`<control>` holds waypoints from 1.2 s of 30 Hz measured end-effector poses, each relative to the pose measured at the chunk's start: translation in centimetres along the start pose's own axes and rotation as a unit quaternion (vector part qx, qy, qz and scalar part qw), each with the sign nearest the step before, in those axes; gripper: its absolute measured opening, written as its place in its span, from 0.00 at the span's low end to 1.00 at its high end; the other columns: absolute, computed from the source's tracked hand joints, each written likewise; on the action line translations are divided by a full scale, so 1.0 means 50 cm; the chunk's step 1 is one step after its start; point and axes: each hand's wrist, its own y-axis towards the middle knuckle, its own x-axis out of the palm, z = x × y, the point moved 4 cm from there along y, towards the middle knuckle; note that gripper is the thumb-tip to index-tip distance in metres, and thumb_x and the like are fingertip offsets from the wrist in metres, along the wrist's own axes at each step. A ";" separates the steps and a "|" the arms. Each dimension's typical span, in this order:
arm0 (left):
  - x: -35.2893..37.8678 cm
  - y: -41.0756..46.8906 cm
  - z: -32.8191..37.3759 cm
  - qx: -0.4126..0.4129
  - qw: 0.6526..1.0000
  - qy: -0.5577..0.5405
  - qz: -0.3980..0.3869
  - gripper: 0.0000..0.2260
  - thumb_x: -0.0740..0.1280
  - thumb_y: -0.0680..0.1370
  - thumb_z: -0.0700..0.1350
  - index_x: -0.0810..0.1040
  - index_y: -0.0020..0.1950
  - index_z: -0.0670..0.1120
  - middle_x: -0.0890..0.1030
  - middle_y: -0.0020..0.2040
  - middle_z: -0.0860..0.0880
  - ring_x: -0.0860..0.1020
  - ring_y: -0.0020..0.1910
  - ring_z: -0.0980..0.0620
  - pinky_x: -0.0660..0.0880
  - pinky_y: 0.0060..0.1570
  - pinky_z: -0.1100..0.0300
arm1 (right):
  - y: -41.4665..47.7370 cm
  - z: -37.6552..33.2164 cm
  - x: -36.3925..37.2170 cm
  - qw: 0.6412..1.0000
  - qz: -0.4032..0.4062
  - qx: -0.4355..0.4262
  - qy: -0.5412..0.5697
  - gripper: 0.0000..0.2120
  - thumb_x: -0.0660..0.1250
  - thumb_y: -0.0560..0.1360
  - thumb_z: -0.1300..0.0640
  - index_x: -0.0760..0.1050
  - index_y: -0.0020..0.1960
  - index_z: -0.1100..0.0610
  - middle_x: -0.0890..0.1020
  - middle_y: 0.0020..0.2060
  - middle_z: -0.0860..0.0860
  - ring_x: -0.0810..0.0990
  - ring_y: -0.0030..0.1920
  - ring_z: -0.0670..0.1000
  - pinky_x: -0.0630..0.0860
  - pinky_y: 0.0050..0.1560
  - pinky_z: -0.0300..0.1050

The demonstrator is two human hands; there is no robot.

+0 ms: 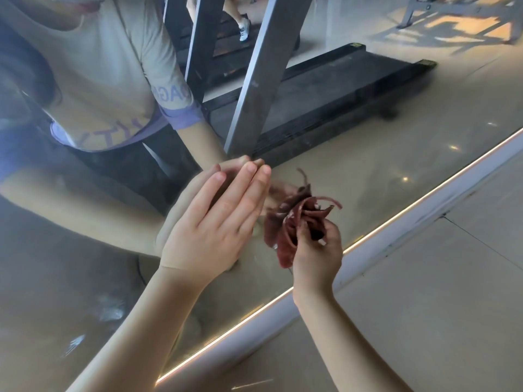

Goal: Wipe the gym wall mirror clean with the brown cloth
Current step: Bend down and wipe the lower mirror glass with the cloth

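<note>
The wall mirror [353,171] fills most of the view, its lower edge running diagonally with a lit strip. My left hand [218,222] lies flat against the glass, fingers together and stretched out. Just to its right, my right hand [317,256] pinches a crumpled brown cloth [288,224] close to the glass. The cloth's frayed ends stick up and out. Whether the cloth touches the mirror I cannot tell.
The white mirror frame [396,239] meets a beige tiled floor [424,321] at lower right. Reflected in the glass are a person in a grey shirt [99,75], a black treadmill [339,89] with a grey upright, and smudges at lower left [110,309].
</note>
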 end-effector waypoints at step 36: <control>-0.012 0.001 -0.010 0.014 0.996 -0.086 -0.015 0.21 0.47 0.84 0.38 0.64 0.76 0.36 0.62 0.77 0.44 0.61 0.75 0.46 0.45 0.79 0.52 | -0.039 0.035 0.008 0.998 -0.055 0.010 -0.043 0.20 0.70 0.73 0.67 0.74 0.47 0.40 0.81 0.54 0.50 0.79 0.55 0.52 0.76 0.57 0.44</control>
